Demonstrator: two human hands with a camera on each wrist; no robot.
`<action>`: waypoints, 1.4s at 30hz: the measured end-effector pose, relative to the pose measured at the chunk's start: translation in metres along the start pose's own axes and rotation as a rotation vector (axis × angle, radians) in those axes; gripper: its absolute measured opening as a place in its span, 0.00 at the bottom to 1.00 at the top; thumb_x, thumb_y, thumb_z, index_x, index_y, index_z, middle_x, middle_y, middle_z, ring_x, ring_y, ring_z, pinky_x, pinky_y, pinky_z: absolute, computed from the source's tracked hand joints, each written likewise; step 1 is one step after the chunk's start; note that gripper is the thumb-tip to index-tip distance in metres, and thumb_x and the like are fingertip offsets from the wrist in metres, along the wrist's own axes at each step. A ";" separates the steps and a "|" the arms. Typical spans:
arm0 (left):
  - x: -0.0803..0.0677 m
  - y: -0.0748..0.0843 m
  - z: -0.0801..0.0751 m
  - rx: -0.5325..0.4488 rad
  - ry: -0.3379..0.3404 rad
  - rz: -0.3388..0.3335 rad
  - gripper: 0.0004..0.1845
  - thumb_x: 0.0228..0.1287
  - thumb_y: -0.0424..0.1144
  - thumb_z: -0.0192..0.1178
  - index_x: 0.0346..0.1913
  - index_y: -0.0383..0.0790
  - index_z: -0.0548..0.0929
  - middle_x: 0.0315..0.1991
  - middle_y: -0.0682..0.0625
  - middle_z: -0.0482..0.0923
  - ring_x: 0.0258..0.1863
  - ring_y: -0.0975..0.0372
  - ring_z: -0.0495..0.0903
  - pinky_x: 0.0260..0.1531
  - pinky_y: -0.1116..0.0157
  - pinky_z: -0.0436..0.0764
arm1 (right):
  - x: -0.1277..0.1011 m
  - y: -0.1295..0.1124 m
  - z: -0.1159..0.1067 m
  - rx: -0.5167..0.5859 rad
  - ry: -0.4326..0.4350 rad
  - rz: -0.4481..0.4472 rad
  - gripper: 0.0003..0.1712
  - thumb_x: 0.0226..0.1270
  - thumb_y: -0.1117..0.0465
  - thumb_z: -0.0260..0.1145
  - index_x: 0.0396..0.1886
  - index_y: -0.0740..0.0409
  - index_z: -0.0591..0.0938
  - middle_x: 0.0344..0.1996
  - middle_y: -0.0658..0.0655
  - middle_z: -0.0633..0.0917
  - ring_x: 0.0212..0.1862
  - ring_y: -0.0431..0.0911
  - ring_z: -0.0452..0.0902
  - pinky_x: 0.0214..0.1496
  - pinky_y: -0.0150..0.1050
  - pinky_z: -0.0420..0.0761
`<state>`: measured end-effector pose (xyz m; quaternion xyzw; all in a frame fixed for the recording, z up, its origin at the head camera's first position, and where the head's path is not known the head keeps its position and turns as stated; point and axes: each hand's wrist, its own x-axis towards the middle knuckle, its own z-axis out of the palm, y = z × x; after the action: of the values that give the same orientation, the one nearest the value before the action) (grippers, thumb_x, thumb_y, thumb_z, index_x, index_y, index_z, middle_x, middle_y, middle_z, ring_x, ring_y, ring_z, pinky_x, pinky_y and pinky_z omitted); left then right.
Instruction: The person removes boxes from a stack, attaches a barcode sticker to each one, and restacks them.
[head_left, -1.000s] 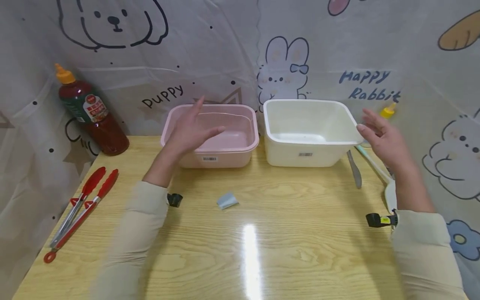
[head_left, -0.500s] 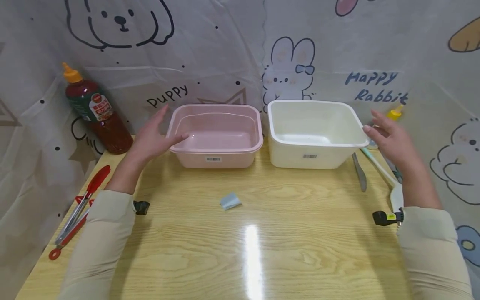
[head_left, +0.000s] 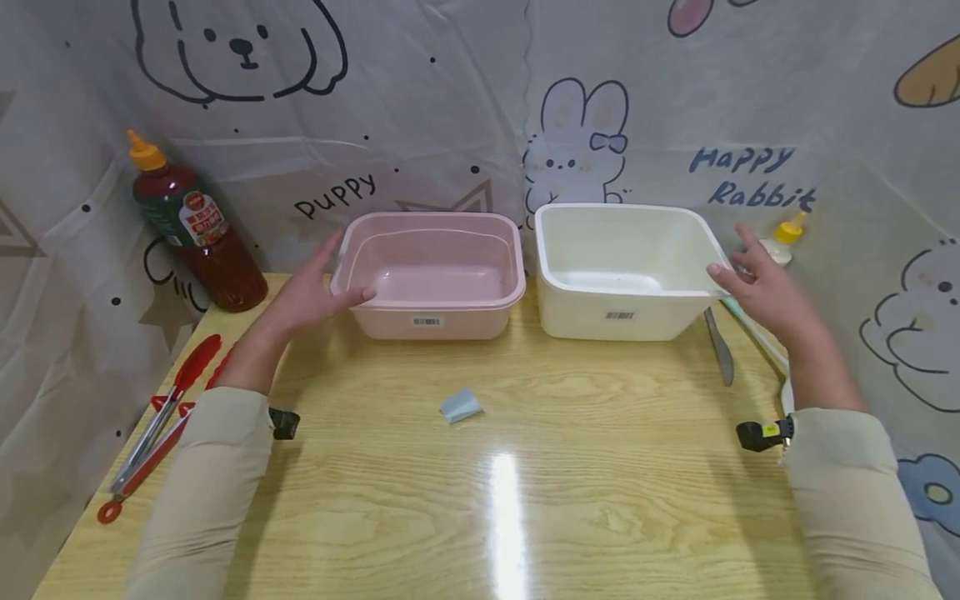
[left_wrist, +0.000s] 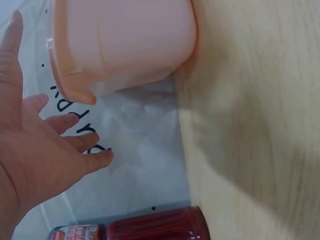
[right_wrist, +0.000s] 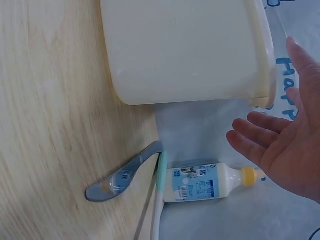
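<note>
Red tongs (head_left: 161, 421) lie along the surface's (head_left: 525, 500) left edge, and a dark sauce bottle (head_left: 197, 237) stands in its far left corner. The left hand (head_left: 311, 292), its grip spread and holding nothing, is at the left end of the pink tub (head_left: 431, 275), thumb seemingly on the rim. The white tub (head_left: 626, 271) sits beside it at the back edge. The right hand (head_left: 761, 287), fingers apart, nears its right rim. A small bottle (right_wrist: 210, 182) lies beyond.

Both hands closer to tubs
</note>
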<state>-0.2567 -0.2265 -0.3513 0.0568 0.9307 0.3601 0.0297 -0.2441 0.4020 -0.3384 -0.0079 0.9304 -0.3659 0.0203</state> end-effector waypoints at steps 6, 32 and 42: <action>0.002 -0.007 0.005 -0.032 -0.026 -0.017 0.59 0.59 0.62 0.69 0.81 0.68 0.37 0.83 0.41 0.47 0.77 0.36 0.55 0.69 0.28 0.57 | 0.005 0.004 0.007 0.068 -0.069 0.008 0.52 0.78 0.36 0.48 0.79 0.39 0.23 0.77 0.80 0.46 0.74 0.78 0.52 0.72 0.73 0.56; 0.007 -0.007 0.021 -0.079 -0.076 -0.014 0.63 0.57 0.61 0.72 0.83 0.58 0.36 0.79 0.40 0.58 0.70 0.43 0.66 0.71 0.33 0.61 | 0.011 0.003 0.029 0.211 0.020 0.091 0.37 0.83 0.47 0.35 0.83 0.42 0.33 0.82 0.66 0.48 0.57 0.54 0.75 0.53 0.58 0.86; 0.007 -0.003 0.016 -0.053 -0.090 -0.077 0.65 0.54 0.65 0.71 0.82 0.62 0.33 0.81 0.42 0.54 0.73 0.41 0.63 0.69 0.31 0.60 | 0.013 -0.004 0.039 0.220 0.136 0.159 0.35 0.81 0.55 0.34 0.83 0.38 0.38 0.82 0.64 0.51 0.56 0.54 0.72 0.49 0.54 0.87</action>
<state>-0.2620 -0.2169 -0.3655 0.0360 0.9201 0.3802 0.0867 -0.2552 0.3722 -0.3644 0.0928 0.8817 -0.4624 -0.0133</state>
